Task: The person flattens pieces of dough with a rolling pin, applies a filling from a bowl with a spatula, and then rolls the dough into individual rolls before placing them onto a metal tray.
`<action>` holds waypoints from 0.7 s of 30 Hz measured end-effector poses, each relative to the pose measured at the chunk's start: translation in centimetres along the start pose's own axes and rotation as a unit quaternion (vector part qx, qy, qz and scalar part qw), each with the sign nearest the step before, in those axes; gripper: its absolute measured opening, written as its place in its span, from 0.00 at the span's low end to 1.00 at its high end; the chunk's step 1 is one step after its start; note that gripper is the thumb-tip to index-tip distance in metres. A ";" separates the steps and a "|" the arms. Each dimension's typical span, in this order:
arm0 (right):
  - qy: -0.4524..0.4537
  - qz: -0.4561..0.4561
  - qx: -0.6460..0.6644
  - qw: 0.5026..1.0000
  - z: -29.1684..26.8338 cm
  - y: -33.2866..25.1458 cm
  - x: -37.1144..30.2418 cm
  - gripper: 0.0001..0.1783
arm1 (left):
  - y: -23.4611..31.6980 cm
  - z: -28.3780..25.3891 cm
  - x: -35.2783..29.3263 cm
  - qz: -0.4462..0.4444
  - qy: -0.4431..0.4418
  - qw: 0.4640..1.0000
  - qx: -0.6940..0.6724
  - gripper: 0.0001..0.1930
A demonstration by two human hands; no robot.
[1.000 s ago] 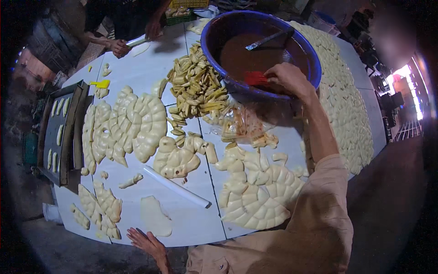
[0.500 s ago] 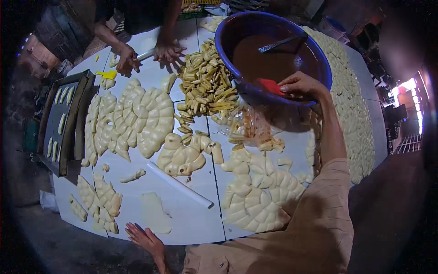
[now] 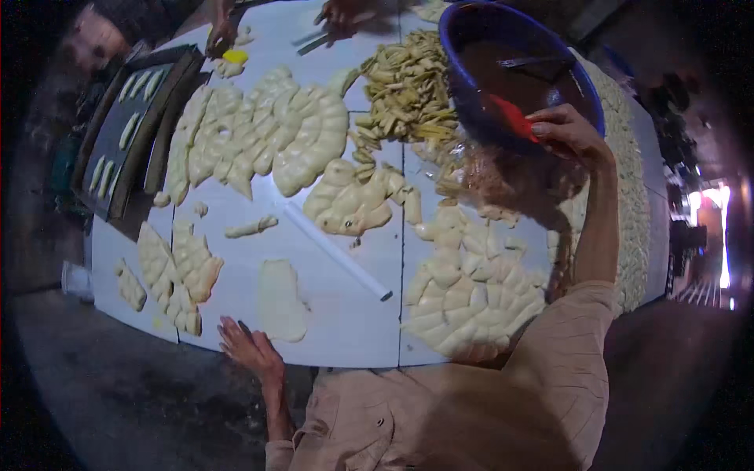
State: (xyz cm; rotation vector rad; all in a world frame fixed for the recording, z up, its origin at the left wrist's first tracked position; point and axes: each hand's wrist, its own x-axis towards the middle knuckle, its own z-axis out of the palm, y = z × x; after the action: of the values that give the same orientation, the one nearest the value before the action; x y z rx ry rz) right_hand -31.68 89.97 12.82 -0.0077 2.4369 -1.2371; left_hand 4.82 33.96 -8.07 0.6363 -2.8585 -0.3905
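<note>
My right hand [image 3: 572,135] is closed round a red plastic scraper [image 3: 514,118], held at the near rim of a blue basin [image 3: 462,74]. Brown filling [image 3: 503,72] lies inside, with a long flat-handled tool [image 3: 534,62] resting across it. Fingers spread, my left hand [image 3: 253,350] rests at the near table edge beside a thin rolled-out sheet of dough [image 3: 281,302]. A white rolling pin [image 3: 334,247] lies slantwise beyond that sheet. Between basin and dough sits a clear plastic bag [image 3: 479,169] smeared with brown, partly in shadow.
Sliced banana pieces [image 3: 404,86] are heaped left of the basin. Dough portions [image 3: 267,129] cover much of the white table [image 3: 353,322], with another cluster [image 3: 475,302] near my right arm. Far left stands a tray [image 3: 118,133] with shaped strips. A co-worker's hands [image 3: 339,14] work opposite.
My right hand has raised the red scraper, so more of it shows above the basin rim. The whole view has shifted. My left hand stays at the table edge.
</note>
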 end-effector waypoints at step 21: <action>-0.142 -0.212 -0.339 0.905 38.2 -10.8 -12.3 0.15 | 1.5 -1.8 0.9 0.083 0.003 0.984 -0.157 0.50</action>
State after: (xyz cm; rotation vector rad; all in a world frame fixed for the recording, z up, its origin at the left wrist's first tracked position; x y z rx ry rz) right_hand -8.68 56.12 5.44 -0.8872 2.5314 -0.4109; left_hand 3.84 34.46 -5.78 0.3373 -2.7297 -0.7880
